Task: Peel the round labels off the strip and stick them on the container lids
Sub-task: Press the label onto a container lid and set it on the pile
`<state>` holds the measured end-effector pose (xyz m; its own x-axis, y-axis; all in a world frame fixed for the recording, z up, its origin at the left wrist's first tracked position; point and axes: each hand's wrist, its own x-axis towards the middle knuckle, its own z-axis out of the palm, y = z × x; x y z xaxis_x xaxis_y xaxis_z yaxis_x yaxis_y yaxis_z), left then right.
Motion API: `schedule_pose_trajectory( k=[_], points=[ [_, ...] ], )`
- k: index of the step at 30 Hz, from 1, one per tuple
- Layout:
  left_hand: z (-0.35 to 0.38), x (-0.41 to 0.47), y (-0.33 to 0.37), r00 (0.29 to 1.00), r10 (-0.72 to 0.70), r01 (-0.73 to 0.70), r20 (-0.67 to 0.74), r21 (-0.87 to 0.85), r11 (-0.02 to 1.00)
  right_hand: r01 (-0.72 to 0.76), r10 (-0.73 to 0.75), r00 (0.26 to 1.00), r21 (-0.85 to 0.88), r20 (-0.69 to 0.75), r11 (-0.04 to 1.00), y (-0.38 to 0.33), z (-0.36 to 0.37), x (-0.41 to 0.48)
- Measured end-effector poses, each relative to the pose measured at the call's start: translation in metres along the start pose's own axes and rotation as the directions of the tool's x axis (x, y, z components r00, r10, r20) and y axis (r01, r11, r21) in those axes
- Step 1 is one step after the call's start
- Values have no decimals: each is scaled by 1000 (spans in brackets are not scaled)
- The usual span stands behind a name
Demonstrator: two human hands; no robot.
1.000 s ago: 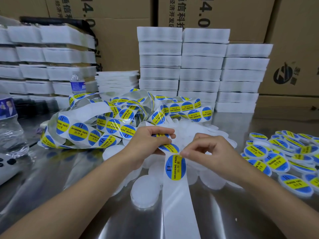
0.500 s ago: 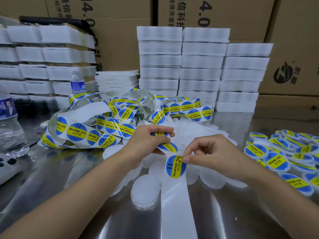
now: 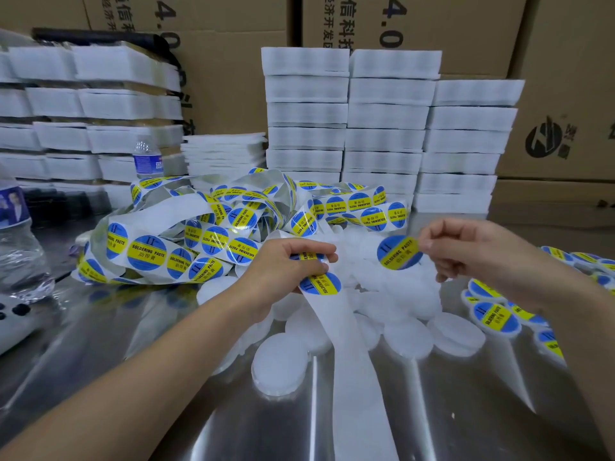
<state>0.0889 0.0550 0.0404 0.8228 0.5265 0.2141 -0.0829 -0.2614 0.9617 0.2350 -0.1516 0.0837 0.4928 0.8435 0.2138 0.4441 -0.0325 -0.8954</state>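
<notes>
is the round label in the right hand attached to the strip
No, the right hand pinches the label in the air, apart from the strip that the left hand holds.

Counted: left hand (image 3: 283,271), right hand (image 3: 476,251) = 2; peeled label (image 3: 398,252) 1; held strip (image 3: 346,344) 1; water bottles (image 3: 148,158) 2, 9–10 o'clock

Your one head-worn wide-angle camera looks forward and down across the shiny metal table (image 3: 466,410), near enough that your left hand (image 3: 283,271) and right hand (image 3: 476,251) sit mid-frame. It faces the stacked white foam trays (image 3: 386,114) and brown cardboard boxes (image 3: 233,78) at the table's far side.
</notes>
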Motion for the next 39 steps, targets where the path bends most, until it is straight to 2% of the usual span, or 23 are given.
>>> schedule_pose_trajectory(
  k=[2, 5, 8, 10, 14, 19, 30, 34, 39],
  points=[
    [0, 0, -1, 1000, 2, -2, 4, 6, 1000, -113, 88, 989, -210, -121, 971, 9, -5, 4],
    [0, 1, -1, 1000, 5, -5, 3, 13, 1000, -277, 222, 958, -385, -181, 880, 21, -12, 5],
    [1, 0, -2, 1000, 2, -2, 3, 21, 1000, -387, 344, 919, -606, -193, 695, 23, -15, 1],
    [1, 0, -2, 1000, 1, -1, 1, 30, 1000, -379, 394, 907, -692, -146, 614, 24, -13, -1],
    [2, 0, -2, 1000, -5, 5, -4, 36, 999, -337, 458, 888, -745, -47, 576, 24, -9, -4],
    [3, -1, -1, 1000, -13, 14, -8, 39, 999, -325, 502, 864, -802, -37, 501, 23, -10, -5],
    [3, -2, 0, 1000, -26, 26, 1, 25, 999, -365, 508, 858, -778, -69, 511, 29, -12, -3],
    [5, -4, 2, 999, -32, 31, 12, 47, 998, -404, 474, 876, -681, -95, 610, 30, -17, -2],
    [10, -8, 4, 998, -37, 27, 58, 157, 987, -380, 392, 914, -546, -102, 747, 29, -13, 2]
  ],
)
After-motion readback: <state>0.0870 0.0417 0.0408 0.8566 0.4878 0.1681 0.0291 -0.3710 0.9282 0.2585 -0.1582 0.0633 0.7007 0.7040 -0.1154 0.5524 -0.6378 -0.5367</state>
